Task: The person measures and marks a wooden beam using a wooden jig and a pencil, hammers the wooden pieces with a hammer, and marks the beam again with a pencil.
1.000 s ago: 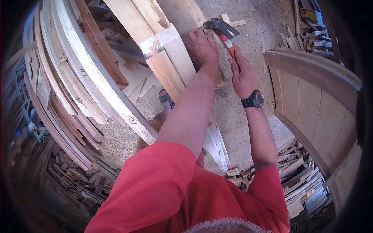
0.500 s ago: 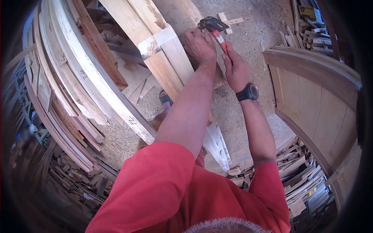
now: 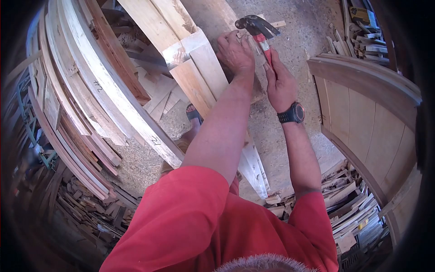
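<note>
My right hand point(image 3: 281, 84) is wrapped round the red handle of a hammer point(image 3: 257, 28), whose dark claw head is raised just beside my left hand. The fingers of my left hand point(image 3: 236, 53) are curled and pressed together near the wood's right edge; what they pinch is too small to make out. Below and left of that hand lie pale boards point(image 3: 192, 77) with a short crosspiece point(image 3: 181, 47) over them. A dark watch is on my right wrist.
Long curved boards point(image 3: 106, 90) are stacked at the left. At the right stands a curved wooden panel point(image 3: 367, 127). Scrap wood point(image 3: 346, 195) lies at the lower right, and small wood strips point(image 3: 277, 24) rest on the floor beyond the hammer.
The hammer head came down close to my left fingers half a second ago and is now a little higher and further right. My left hand has barely moved.
</note>
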### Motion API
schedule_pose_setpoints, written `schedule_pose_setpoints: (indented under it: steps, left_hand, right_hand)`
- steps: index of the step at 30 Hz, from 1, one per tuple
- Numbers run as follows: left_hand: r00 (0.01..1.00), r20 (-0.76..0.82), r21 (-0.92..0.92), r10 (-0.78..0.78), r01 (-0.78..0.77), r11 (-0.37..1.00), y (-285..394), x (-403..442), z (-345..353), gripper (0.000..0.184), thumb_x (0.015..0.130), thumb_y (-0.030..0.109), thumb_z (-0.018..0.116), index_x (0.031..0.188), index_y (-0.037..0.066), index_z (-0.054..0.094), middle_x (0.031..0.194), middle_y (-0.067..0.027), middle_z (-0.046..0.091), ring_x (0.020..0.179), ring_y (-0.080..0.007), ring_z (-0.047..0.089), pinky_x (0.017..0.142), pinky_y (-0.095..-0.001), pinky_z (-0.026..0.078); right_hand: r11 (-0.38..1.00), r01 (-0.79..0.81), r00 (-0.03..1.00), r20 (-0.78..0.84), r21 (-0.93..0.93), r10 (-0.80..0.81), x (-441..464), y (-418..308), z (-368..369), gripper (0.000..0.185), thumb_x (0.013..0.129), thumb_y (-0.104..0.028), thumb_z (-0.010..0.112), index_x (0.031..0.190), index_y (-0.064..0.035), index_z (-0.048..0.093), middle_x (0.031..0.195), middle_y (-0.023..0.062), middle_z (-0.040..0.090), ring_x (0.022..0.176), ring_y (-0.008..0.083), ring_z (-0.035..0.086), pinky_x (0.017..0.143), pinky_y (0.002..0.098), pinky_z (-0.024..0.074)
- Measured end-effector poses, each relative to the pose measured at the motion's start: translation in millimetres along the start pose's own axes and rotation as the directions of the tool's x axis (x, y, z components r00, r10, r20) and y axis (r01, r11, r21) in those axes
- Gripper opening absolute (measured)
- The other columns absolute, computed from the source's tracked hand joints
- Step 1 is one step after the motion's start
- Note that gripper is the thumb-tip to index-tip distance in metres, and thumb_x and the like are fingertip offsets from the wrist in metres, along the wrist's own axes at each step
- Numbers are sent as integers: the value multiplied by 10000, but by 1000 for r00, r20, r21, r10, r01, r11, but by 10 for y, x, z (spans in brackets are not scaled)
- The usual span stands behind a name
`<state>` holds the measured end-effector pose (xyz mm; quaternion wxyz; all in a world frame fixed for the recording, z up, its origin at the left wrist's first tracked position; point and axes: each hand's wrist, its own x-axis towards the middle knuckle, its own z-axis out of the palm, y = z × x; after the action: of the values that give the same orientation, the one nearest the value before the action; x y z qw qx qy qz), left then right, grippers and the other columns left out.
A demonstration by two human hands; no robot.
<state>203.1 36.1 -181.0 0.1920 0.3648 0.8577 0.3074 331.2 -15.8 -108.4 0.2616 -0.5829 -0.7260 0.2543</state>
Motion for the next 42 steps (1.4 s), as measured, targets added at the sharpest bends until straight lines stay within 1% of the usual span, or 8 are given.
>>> schedule_pose_setpoints:
  steps: [3, 5, 11, 15, 29, 35, 38, 42]
  left_hand:
    - [999, -35, 12, 19, -19, 1000, -17, 31, 45, 349, 908, 282, 801, 1223, 143, 742, 1283, -70, 568, 1257, -286, 561, 1036, -523, 409]
    - [999, -36, 33, 15, -14, 999, -31, 22, 66, 339, 913, 288, 797, 1220, 155, 739, 1279, -66, 564, 1256, -287, 561, 1033, -528, 408]
    - [996, -59, -6, 61, -62, 998, -37, -2, 38, 345, 921, 302, 791, 1232, 166, 732, 1300, -59, 556, 1271, -280, 550, 1036, -517, 402]
    - [999, -21, 32, 31, -31, 999, -33, 12, 53, 337, 929, 314, 786, 1232, 175, 731, 1303, -65, 554, 1270, -284, 546, 1036, -514, 399]
    - [998, -33, 6, 56, -55, 998, -17, 6, 23, 360, 913, 261, 788, 1242, 130, 722, 1298, -70, 559, 1264, -287, 549, 1044, -513, 401]
    - [1000, 0, 13, 7, -7, 1000, 13, 11, 20, 374, 924, 317, 793, 1251, 151, 721, 1286, -65, 560, 1269, -281, 544, 1048, -517, 399]
    - [999, -26, 38, 42, -41, 998, -30, 5, 47, 377, 925, 332, 789, 1251, 156, 719, 1284, -61, 558, 1268, -277, 544, 1044, -522, 399]
    - [998, -38, 59, 45, -42, 997, -39, -24, 79, 362, 935, 350, 776, 1243, 169, 719, 1285, -63, 554, 1266, -275, 543, 1034, -522, 402]
  right_hand:
    - [999, -14, 999, 30, -43, 16, -5, -12, -15, 565, 1044, -224, 632, 1592, -284, 512, 985, 162, 729, 872, 403, 724, 720, 502, 585]
    - [968, -72, 979, 168, -241, 114, 39, -14, -41, 602, 1045, -232, 630, 1619, -316, 467, 957, 148, 715, 832, 392, 718, 681, 513, 575]
    - [991, 6, 998, 61, -133, 2, 71, -117, -99, 588, 1059, -259, 607, 1621, -335, 453, 938, 140, 705, 807, 382, 714, 652, 516, 565]
    - [963, 2, 984, 174, -270, 47, 112, 29, -106, 576, 1060, -254, 611, 1612, -333, 467, 937, 132, 705, 804, 376, 713, 652, 509, 567]
    - [996, -12, 998, 57, -93, 18, 81, 2, -113, 541, 1056, -241, 611, 1584, -307, 516, 995, 156, 739, 856, 394, 727, 704, 519, 575]
    - [975, -99, 976, 171, -200, 134, 160, -27, -114, 560, 1037, -221, 629, 1581, -298, 519, 998, 160, 736, 860, 387, 728, 700, 514, 576]
    - [995, -1, 1000, 31, -98, 4, 80, 0, -85, 572, 1038, -216, 631, 1590, -305, 506, 987, 157, 732, 850, 387, 727, 692, 519, 573]
    - [984, -44, 990, 127, -172, 66, 45, 22, -129, 586, 1041, -216, 632, 1600, -314, 489, 969, 152, 725, 842, 387, 724, 682, 517, 573]
